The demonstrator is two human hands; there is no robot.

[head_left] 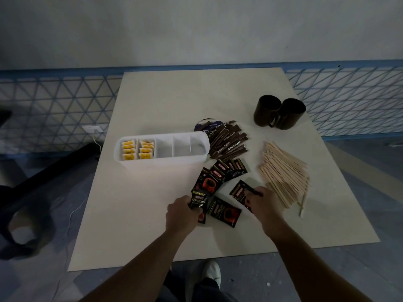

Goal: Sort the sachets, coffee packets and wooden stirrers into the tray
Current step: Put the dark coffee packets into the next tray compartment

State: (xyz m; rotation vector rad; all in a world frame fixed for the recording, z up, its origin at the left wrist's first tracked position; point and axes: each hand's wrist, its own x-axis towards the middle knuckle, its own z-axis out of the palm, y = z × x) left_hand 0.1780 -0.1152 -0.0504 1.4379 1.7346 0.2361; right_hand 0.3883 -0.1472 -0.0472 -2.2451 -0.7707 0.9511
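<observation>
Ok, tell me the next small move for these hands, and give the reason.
Probably lift the left hand with the black coffee packet it grips and carry it to the tray's middle compartment. Yellow sachets fill the two left compartments, the other three look empty, loose packets lie on the table, and the right hand pinches a second packet.

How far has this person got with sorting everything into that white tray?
Early on. Done: yellow sachets fill the two left compartments of the tray; the other three look empty. In hand: the left hand and right hand each grip a black coffee packet. Left: more black packets, the brown stick sachets and the wooden stirrers, all lying on the table.
</observation>
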